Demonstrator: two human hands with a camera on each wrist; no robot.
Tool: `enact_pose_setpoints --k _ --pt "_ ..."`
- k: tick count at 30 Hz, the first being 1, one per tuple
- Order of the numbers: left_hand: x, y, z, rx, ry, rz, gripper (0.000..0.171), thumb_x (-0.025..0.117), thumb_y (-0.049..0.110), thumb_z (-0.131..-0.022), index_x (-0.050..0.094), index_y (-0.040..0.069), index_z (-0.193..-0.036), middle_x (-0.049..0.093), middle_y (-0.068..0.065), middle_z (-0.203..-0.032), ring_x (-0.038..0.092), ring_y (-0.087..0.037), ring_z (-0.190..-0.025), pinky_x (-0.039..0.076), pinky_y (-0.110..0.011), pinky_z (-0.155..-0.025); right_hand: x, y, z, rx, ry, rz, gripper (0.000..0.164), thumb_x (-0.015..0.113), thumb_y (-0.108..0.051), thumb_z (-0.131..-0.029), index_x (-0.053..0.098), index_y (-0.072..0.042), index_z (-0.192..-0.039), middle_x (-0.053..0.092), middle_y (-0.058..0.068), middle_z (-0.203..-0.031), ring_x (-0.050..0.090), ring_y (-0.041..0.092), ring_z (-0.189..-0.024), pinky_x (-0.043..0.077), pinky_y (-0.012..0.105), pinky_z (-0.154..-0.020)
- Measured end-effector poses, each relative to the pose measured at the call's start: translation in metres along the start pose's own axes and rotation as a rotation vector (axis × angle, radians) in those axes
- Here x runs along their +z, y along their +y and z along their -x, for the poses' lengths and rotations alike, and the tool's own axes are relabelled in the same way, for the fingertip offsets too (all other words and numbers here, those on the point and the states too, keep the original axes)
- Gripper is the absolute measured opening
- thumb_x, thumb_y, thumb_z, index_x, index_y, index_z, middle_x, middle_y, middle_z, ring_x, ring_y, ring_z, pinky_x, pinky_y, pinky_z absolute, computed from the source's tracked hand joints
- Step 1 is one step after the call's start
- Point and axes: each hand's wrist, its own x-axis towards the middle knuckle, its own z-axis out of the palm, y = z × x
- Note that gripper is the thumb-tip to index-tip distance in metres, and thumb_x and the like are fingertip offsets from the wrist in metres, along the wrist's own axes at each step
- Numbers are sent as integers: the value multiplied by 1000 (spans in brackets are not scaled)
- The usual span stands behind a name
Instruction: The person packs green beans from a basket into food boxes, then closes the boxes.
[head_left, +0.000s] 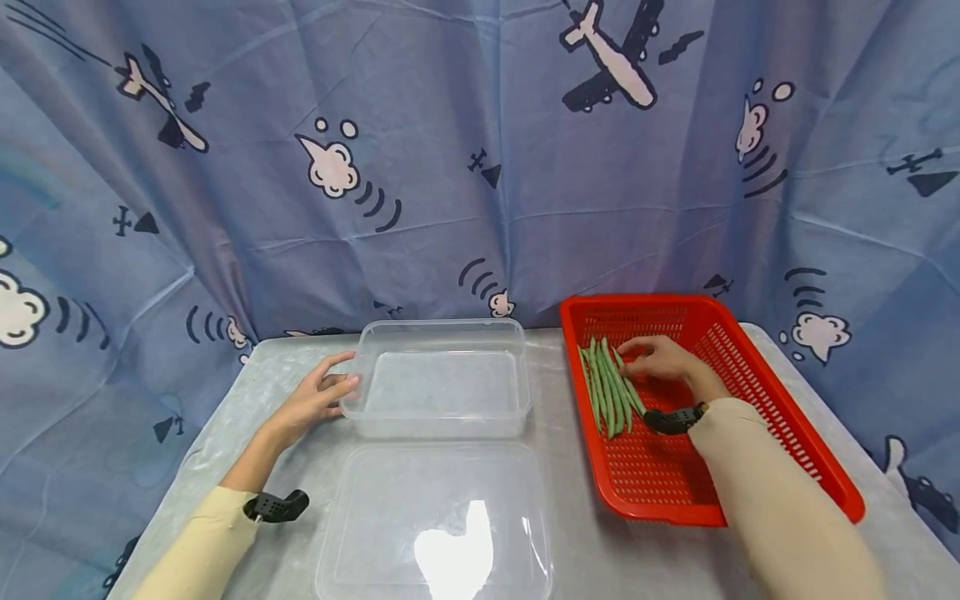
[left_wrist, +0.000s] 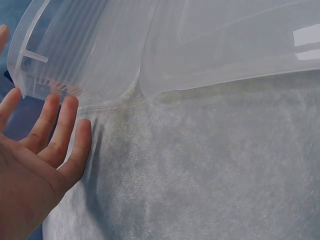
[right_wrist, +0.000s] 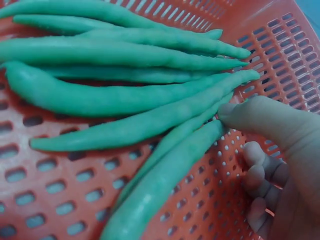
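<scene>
Nearest, towards tabletop's [head_left: 555, 400] near edge: clear lid [head_left: 375, 517], flat. Along tabletop's right edge: red basket [head_left: 660, 483]; green beans [head_left: 606, 387] in bundle beside its left wall, judged light, smooth, firm but snappable, best held at mid-length. Left hand [head_left: 318, 392]: fingers spread, tips at left wall of clear container [head_left: 438, 427]. Right hand [head_left: 663, 362]: thumb touching one bean's tip; whether fingers pinch it, cannot tell. Basket's raised rim: likely snag; open room between basket and container. Farthest, behind tabletop's far edge: airplane-print curtain [head_left: 420, 167]
</scene>
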Motion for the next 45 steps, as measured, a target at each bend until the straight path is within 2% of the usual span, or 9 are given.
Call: enact_pose_setpoints --k 3,6,13,22,31,35,41,45 --pt "0 0 0 -3 6 -3 72 61 33 -104 23 15 -162 41 -27 -149 43 -44 -133 43 -53 -97 2 -3 0 10 23 3 49 78 -26 -92 64 6 -127 54 32 -130 56 31 -94 47 45 -82" --pt "0 0 0 -3 11 -6 71 61 33 -104 23 15 -162 41 -27 -149 44 -44 -133 44 -51 -96 3 -3 0 2 47 -8 48 78 -26 -91 65 6 -125 54 32 -129 56 30 -92 47 41 -78" --pt "0 0 -1 -4 6 3 72 61 33 -104 22 15 -162 40 -27 -149 43 -44 -133 41 -56 -100 5 1 0 -13 84 -62 48 81 -20 -90 64 10 -124 63 17 -103 55 26 -89 47 36 -73" --pt "0 1 0 -13 6 -10 71 60 33 -104 22 17 -162 40 -27 -149 43 -44 -133 43 -54 -97 6 5 -5 -47 66 -116 50 81 -12 -88 61 14 -126 67 22 -109 61 26 -94 51 32 -74" --pt "0 -1 -1 -5 5 -4 71 61 33 -104 22 17 -162 40 -28 -149 44 -44 -132 45 -50 -95 5 4 -6 -31 47 -107 51 80 -13 -89 61 14 -127 68 23 -112 62 34 -103 52 33 -80" --pt "0 -1 -1 -4 2 -4 71 60 32 -104 22 17 -162 39 -28 -149 43 -44 -132 45 -50 -94 5 3 -5 -28 52 -90 50 80 -14 -89 61 13 -128 68 23 -113 62 33 -104 50 34 -83" --pt "0 -1 -2 -1 1 -5 70 60 32 -104 22 17 -162 39 -28 -149 43 -44 -133 45 -50 -94 6 0 -3 -34 47 -127 48 76 -9 -91 59 16 -128 66 28 -115 64 29 -101 50 27 -79" --pt "-1 -1 -2 -4 3 -7 70 60 32 -104 23 18 -162 40 -28 -149 44 -44 -132 46 -46 -91 6 -3 -2 -28 36 -148 45 72 -4 -92 57 18 -129 65 30 -117 63 33 -102 51 27 -77"
